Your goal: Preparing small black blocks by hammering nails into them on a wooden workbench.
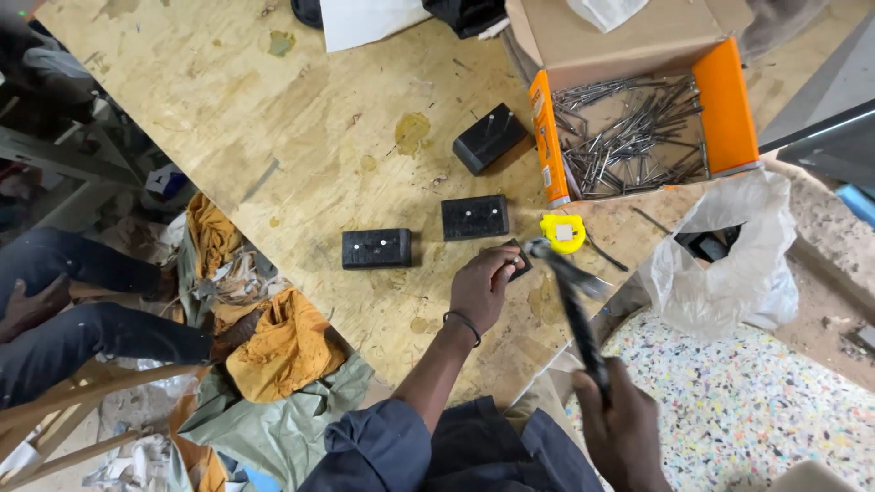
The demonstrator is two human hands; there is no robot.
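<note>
Hammer, gripped low on its dark handle by the right hand, fingers wrapped tight, head blurred above a small black block. Left hand resting on that block, fingertips curled around its near edge, pinning it to the chipboard workbench. Three more black blocks spread across the board to the left and above. Yellow tape measure just beside the hammer head. Open cardboard box of nails near the far edge, white plastic bag alongside.
</note>
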